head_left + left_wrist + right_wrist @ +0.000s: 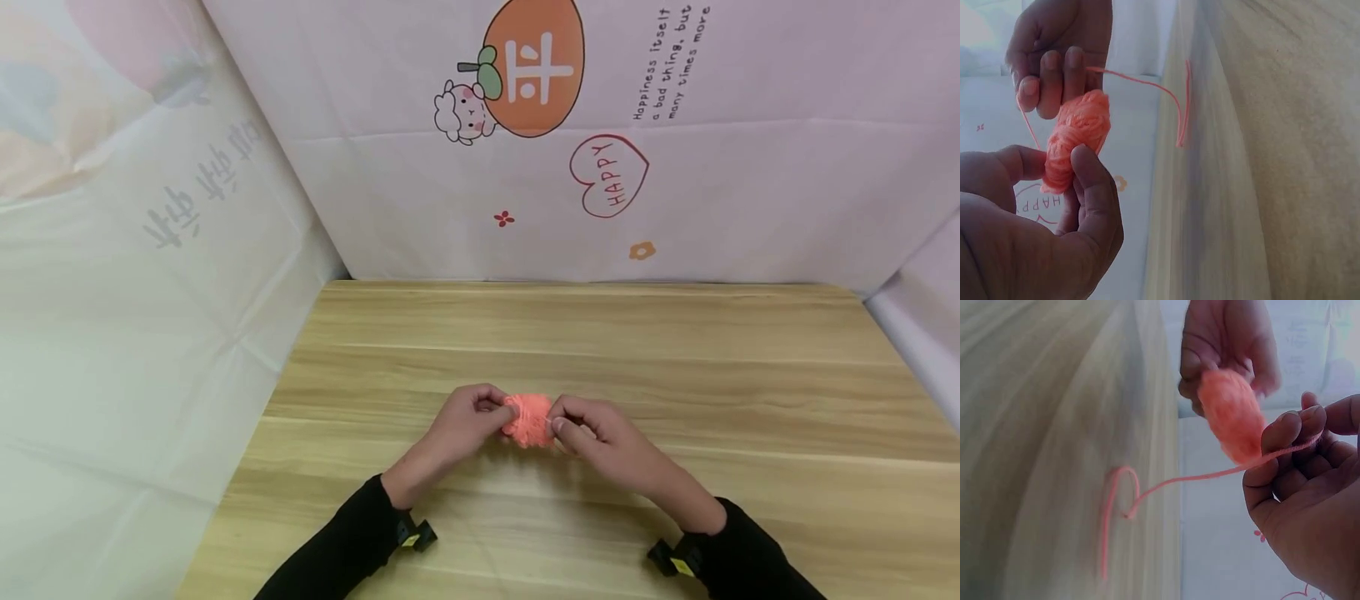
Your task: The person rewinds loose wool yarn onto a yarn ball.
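A small coral-pink ball of yarn [531, 421] is held up over the table between two bare hands. My left hand [467, 421] grips one end of it, thumb on one side and fingers on the other. At the opposite end, my right hand [611, 440] pinches a strand of the same yarn [1204, 476] between thumb and index finger. From the right hand the strand's loose tail hangs down in a bend, seen in both wrist views. Another stretch of strand [1029, 125] runs taut from the right fingers to the ball in the left wrist view.
Beneath the hands lies a light wood-grain table [570, 342]. A white printed cloth [375, 167] rises behind its far edge, and another pale cloth [135, 333] hangs along the left. Small black wrist devices [416, 535] sit by the dark sleeves [337, 542].
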{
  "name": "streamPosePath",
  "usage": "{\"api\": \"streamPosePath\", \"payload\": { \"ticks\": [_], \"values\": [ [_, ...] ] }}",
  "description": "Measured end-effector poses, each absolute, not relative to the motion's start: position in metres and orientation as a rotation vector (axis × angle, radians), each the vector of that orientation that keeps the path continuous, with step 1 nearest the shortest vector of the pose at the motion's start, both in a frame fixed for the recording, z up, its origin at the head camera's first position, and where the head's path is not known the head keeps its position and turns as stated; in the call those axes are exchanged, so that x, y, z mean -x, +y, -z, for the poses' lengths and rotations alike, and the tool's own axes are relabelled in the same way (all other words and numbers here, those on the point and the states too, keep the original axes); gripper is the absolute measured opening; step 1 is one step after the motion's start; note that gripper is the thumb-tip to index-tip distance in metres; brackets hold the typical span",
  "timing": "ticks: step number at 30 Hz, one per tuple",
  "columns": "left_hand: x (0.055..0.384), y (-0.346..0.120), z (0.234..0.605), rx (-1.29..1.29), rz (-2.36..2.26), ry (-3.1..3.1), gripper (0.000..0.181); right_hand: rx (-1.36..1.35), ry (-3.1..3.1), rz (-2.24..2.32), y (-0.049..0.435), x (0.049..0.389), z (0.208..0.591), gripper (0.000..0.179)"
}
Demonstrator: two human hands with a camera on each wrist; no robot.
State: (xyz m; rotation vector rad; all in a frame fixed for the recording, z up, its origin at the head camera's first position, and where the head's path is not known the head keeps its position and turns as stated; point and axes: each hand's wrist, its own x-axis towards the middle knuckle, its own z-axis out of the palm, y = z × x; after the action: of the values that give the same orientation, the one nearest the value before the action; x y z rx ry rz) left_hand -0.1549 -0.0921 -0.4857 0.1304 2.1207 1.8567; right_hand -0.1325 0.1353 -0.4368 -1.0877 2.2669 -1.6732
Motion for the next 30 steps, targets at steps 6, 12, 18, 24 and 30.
{"api": "streamPosePath", "payload": {
  "ticks": [6,12,18,24,30],
  "values": [
    [0.16,-0.093,0.481,-0.05,-2.052,1.997,0.016,1.051,2.317,1.59,0.128,0.123,0.443,0.026],
    [0.162,-0.091,0.472,-0.024,-2.189,1.895,0.019,1.026,2.302,1.546,0.129,0.127,0.474,0.023],
    [0.16,-0.089,0.467,-0.132,-2.238,1.769,0.022,0.966,2.27,1.542,0.131,0.131,0.488,0.022],
    [0.153,-0.088,0.46,-0.343,-2.165,1.681,0.021,0.869,2.291,1.513,0.135,0.138,0.49,0.029],
    [0.147,-0.088,0.458,-0.439,-2.033,1.711,0.022,0.841,2.273,1.552,0.142,0.148,0.491,0.018]
  ]
}}
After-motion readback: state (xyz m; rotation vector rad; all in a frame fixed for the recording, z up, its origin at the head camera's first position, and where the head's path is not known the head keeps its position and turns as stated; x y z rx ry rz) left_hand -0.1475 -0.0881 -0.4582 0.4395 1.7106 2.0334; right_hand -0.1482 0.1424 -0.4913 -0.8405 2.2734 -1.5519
